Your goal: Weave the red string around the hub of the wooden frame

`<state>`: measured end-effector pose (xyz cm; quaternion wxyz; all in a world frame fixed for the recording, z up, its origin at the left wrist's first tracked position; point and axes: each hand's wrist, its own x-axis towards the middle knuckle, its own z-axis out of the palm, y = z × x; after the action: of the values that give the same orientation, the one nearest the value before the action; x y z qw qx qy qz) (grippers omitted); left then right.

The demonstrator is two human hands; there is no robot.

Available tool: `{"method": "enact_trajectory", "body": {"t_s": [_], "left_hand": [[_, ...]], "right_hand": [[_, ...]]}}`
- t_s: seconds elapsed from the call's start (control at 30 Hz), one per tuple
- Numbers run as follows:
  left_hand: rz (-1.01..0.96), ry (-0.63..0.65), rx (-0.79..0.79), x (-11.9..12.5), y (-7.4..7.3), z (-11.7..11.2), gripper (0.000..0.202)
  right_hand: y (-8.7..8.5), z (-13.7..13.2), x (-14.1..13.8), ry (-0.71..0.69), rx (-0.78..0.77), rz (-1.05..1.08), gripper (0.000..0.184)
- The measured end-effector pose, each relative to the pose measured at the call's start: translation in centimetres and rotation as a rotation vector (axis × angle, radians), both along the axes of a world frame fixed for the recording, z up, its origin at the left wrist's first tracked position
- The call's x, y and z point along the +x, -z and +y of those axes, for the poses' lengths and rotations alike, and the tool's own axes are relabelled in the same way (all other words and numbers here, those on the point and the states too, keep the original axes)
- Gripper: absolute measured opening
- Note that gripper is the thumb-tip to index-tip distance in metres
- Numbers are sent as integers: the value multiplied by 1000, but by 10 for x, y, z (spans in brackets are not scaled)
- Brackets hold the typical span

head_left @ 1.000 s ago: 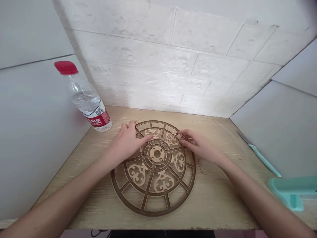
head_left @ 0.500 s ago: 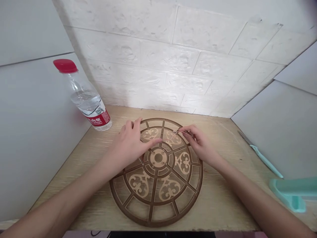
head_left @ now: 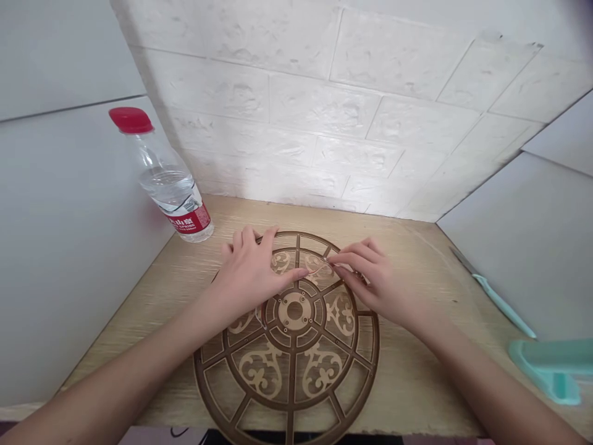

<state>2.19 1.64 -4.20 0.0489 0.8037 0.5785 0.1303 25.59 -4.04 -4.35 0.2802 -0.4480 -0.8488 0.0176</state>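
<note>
A round brown openwork disc [head_left: 293,408] with scroll ornaments and a ring at its centre lies before me, its near rim reaching past the table's front edge. My left hand [head_left: 252,269] grips the disc's far left side, fingers at the outer rim and thumb laid over the spokes near the centre ring. My right hand [head_left: 370,275] is closed in a pinch at the far right part of the disc. Between its fingertips is a thin pale wire [head_left: 319,270] that runs toward my left thumb. A bit of wire also shows left of the centre ring.
At the back left stands a water bottle [head_left: 180,204] with a red cap. A knife [head_left: 503,303] with a mint handle lies by the right panel, and a mint plastic holder [head_left: 546,364] is nearer to me. A white brick-pattern wall [head_left: 296,111] closes off the back of the wooden table [head_left: 407,395].
The disc has shifted toward me, so its near rim now overhangs the front edge. My right hand has moved slightly closer to the disc's centre, and less wire shows. The view has shifted a little.
</note>
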Motion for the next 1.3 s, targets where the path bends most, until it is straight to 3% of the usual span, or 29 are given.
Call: {"method": "enact_trajectory", "body": {"t_s": [0.53, 0.67, 0.97, 1.3], "left_hand": [[-16, 13, 20, 0, -2, -4, 100], [-17, 6, 6, 1, -2, -3, 100], [-15, 0, 2, 3, -5, -4, 102], [-22, 4, -1, 3, -7, -5, 100]], "right_hand": [[6, -3, -5, 70, 141, -304, 13], [4, -5, -7, 6, 85, -215, 13], [-6, -14, -14, -135, -204, -62, 14], [-6, -19, -19, -77, -244, -111, 15]]}}
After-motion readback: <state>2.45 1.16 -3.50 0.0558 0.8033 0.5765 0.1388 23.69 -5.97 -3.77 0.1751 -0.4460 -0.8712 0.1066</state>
